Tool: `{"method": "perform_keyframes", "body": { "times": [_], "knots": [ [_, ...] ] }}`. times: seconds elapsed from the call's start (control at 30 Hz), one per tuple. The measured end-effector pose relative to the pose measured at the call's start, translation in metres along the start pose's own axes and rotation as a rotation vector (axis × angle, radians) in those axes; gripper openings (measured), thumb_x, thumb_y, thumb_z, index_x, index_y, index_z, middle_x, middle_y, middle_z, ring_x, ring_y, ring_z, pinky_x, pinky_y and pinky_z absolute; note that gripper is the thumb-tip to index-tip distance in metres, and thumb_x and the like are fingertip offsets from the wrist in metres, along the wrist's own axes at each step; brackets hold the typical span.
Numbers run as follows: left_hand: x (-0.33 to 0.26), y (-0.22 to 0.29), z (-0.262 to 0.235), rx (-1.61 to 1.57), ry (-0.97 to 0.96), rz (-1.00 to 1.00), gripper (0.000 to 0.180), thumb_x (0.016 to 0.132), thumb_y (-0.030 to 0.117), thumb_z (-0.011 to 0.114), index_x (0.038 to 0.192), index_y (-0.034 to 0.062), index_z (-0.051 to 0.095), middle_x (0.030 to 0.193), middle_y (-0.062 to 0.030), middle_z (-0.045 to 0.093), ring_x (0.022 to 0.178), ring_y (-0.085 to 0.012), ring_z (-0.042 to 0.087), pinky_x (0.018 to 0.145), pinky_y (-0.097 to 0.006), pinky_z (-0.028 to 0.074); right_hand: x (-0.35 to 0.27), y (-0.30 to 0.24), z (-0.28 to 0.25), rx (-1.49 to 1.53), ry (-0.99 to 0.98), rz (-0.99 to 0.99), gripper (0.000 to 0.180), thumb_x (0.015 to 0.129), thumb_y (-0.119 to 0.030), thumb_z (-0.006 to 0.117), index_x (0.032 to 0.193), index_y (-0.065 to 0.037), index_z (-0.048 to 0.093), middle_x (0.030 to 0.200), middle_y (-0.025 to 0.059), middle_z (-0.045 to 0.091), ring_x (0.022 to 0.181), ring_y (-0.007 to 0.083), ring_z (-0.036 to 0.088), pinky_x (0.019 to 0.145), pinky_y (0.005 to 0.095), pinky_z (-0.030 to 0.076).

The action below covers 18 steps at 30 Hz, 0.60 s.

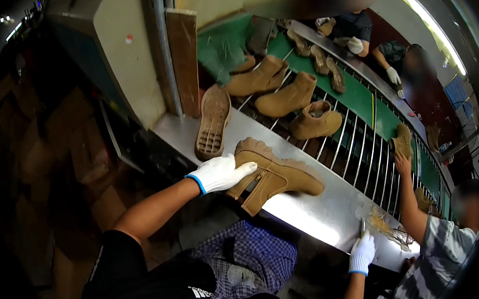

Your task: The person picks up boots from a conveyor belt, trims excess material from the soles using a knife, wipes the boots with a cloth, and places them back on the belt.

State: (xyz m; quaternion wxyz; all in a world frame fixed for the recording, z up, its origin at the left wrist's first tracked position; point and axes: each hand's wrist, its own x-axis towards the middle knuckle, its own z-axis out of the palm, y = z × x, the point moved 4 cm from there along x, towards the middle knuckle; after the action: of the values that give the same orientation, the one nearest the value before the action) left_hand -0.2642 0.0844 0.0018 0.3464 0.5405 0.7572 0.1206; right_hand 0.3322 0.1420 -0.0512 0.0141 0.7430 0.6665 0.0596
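Here the left hand [223, 173] is gripping the tan boot [281, 181] by its heel, over the tabletop [333, 201] edge, sole facing away, probably so the zip side is facing up; the right hand [362, 253], well apart, is holding what appears a slim tool [363, 227] beside yellowish residue [379, 224].

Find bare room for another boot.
The metal ledge is bare between the held ankle boot and the gloved right hand. The wire rack is bare between the low-cut boot and a co-worker's hand. Crowded: the rack's left end, with boots, and the ledge's, with an outsole.
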Motion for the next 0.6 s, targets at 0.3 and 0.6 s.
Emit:
{"method": "perform_keyframes", "body": {
  "times": [0.3,0.6],
  "knots": [
    [-0.030,0.009,0.036,-0.184,-0.106,0.126,0.081,0.101,0.070,0.066,0.121,-0.0087,0.068,0.101,-0.0288,0.079,0.098,-0.0396,0.080,0.091,-0.046,0.063,-0.038,-0.254,-0.171,0.394,-0.009,-0.737,0.049,0.103,-0.035,0.075,0.137,-0.001,0.068,0.109,0.0200,0.076,0.097,0.0363,0.077,0.090,0.0436,0.062],
    [-0.005,0.027,0.023,-0.259,0.492,0.753,0.125,0.065,0.040,0.104,0.167,0.0069,0.041,0.173,-0.0226,0.035,0.154,-0.0441,0.049,0.122,-0.051,0.051,-0.028,-0.315,-0.203,0.048,-0.372,-0.773,0.042,0.107,-0.046,0.068,0.127,-0.008,0.068,0.095,0.0213,0.078,0.082,0.0436,0.077,0.071,0.0548,0.060]
  ]
}}
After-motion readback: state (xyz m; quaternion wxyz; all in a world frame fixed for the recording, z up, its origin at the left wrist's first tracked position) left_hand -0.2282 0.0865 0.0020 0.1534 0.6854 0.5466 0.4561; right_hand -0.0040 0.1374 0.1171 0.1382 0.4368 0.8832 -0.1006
